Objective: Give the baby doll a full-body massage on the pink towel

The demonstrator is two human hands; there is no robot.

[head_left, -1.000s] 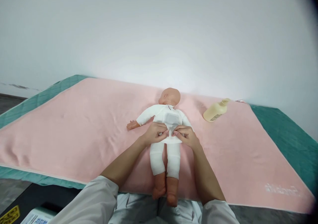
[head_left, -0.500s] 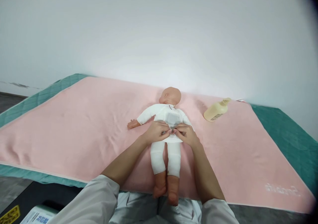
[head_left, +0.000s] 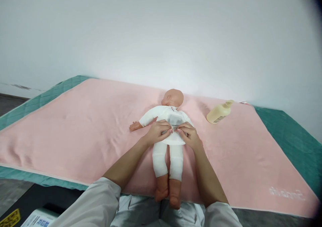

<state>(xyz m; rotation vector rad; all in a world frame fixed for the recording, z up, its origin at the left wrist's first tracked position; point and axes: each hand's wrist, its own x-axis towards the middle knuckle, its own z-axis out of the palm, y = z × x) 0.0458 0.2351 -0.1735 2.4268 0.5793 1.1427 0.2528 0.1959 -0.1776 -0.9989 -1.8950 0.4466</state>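
Note:
A baby doll (head_left: 173, 140) with a white cloth body lies face down on the pink sheet, its head at the far end and its feet towards me. A grey rectangular panel (head_left: 175, 119) shows on its upper back. Just below that panel, my left hand (head_left: 158, 132) pinches the doll's white cloth between thumb and fingers. Close beside it, my right hand (head_left: 190, 135) pinches the same cloth, with a small gap between the two thumbs. What lies under the curled fingers is hidden.
A pale yellow pump bottle (head_left: 218, 113) lies tilted on the pink sheet (head_left: 100, 119), right of the doll. A green quilted cover (head_left: 289, 129) shows beneath the sheet. The wall (head_left: 161, 36) rises behind. A white package (head_left: 37, 218) rests on something black at lower left.
Both hands have crept slightly up the doll's back, towards its head. Their thumbs are a little farther apart. Doll and bottle remain in place.

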